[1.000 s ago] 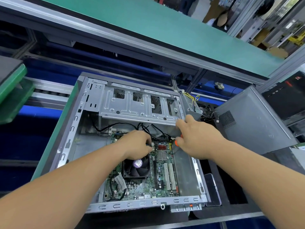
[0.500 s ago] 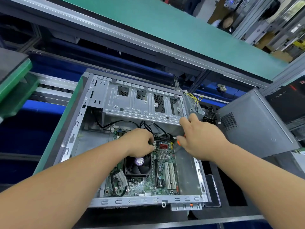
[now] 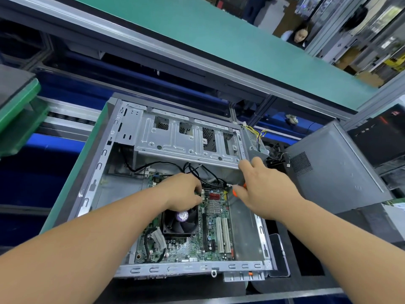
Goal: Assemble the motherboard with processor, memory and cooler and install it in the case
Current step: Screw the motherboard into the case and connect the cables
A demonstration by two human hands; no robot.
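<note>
Head view, the only one. The motherboard [image 3: 190,235] lies flat inside the open case [image 3: 105,172], cooler [image 3: 183,220] already seated on it, so the board itself is past the stage of being carried. It reads as a stiff but fragile thing: any pressing is best done at connector housings or bare edges, not on the small components or the fan blades.

The left hand [image 3: 182,191] sits just above the cooler's far edge, fingers curled down onto the board at a small connector by the red sockets [image 3: 213,195]. It appears to pinch or press something there, but the fingertips cover it, so what it holds cannot be told. The black cables [image 3: 197,170] loop just beyond this hand; they are soft and springy, and should be taken by the plug, not the wire.

The right hand [image 3: 267,189] hovers beside the left, over the board's far right corner. Its fingers are curled round an orange-handled tool [image 3: 237,190], probably a screwdriver. Only the orange part shows under the palm and the tip is hidden, so whether it touches a screw cannot be told. The forefinger reaches up toward the drive cage [image 3: 186,141], at or near its lower edge.

Also hard to judge: the memory slots are behind the left wrist, and the mounting screws are too small to make out. A grey side panel [image 3: 333,167] stands well to the right of the right hand.
</note>
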